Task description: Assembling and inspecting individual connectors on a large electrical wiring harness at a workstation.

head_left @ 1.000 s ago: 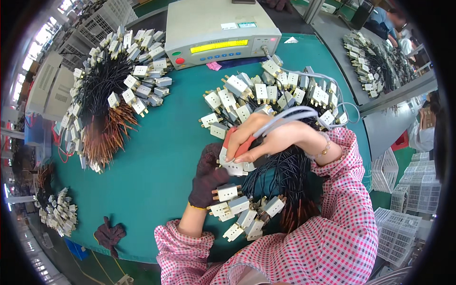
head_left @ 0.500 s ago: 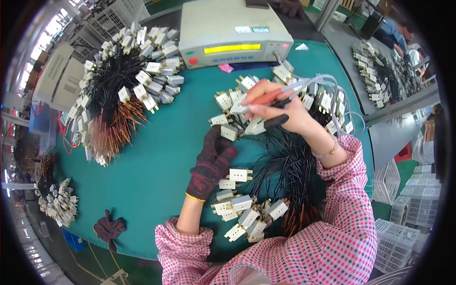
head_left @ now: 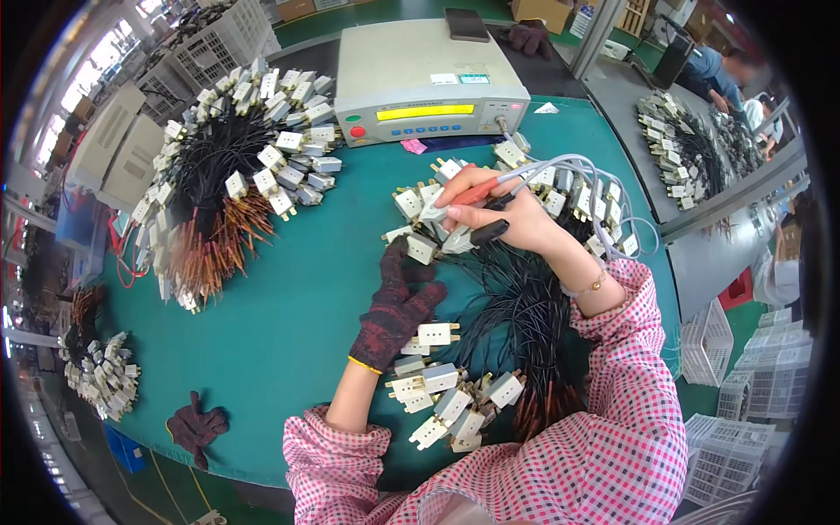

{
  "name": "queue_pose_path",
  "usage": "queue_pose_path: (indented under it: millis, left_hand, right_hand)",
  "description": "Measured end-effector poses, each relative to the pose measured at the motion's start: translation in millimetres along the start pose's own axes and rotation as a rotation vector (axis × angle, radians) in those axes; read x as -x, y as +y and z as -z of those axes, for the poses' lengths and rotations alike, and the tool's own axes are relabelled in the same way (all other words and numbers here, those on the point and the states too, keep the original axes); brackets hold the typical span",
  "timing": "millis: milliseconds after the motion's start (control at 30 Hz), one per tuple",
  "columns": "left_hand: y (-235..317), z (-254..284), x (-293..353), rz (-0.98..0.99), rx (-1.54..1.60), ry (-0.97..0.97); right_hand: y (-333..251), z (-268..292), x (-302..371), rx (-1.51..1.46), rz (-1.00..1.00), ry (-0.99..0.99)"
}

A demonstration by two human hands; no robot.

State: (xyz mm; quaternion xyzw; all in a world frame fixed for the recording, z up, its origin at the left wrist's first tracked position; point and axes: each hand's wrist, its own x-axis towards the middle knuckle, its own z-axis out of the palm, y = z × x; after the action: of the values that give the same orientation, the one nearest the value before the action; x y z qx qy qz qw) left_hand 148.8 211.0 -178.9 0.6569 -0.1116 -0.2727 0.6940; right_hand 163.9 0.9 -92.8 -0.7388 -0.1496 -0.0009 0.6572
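My left hand (head_left: 395, 311), in a dark red-and-black knit glove, has its fingers apart. A fingertip rests against the left side of a white plug (head_left: 421, 249). Above it, my bare right hand (head_left: 516, 214) is closed round a pair of test probes (head_left: 477, 185) with red and black handles, pale ends and grey leads. Their pale ends are among the plugs of a large bundle; their exact contact is hidden. Black cords (head_left: 525, 293) run from these plugs toward me, ending in copper-coloured tips. More white plugs (head_left: 451, 404) lie near my left wrist and body.
A beige tester (head_left: 429, 83) with a lit yellow display stands at the back, a dark phone (head_left: 466, 24) on top. Another plug bundle (head_left: 210, 157) lies left on the green mat (head_left: 289, 341). A spare glove (head_left: 198, 429) is near the front-left edge. People work beyond the frame post at right.
The view has shifted slightly, showing more of the tester's top. My right hand and the probes have moved slightly left among the plugs; my left hand stays by the same plug.
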Motion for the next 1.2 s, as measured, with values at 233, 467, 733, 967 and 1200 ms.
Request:
queue_pose_path:
  millis: [233, 467, 733, 967, 1200]
  left_hand:
    - [-11, 13, -3, -0.089, 0.145, -0.036]
    - [-3, 27, 5, -0.075, 0.284, -0.132]
    - [-7, 18, 11, -0.202, 0.447, -0.283]
    - [-9, 18, 11, 0.023, 0.616, -0.371]
    - [-25, 26, 12, 0.08, 0.581, -0.329]
  right_hand:
    - [6, 1, -1, -0.073, -0.013, -0.016]
    - [8, 1, 0, 0.038, -0.031, -0.036]
    - [-10, -10, 3, 0.08, 0.12, -0.195]
    - [-13, -3, 7, 0.098, 0.143, -0.276]
    - [-13, -13, 4, 0.274, 0.24, -0.391]
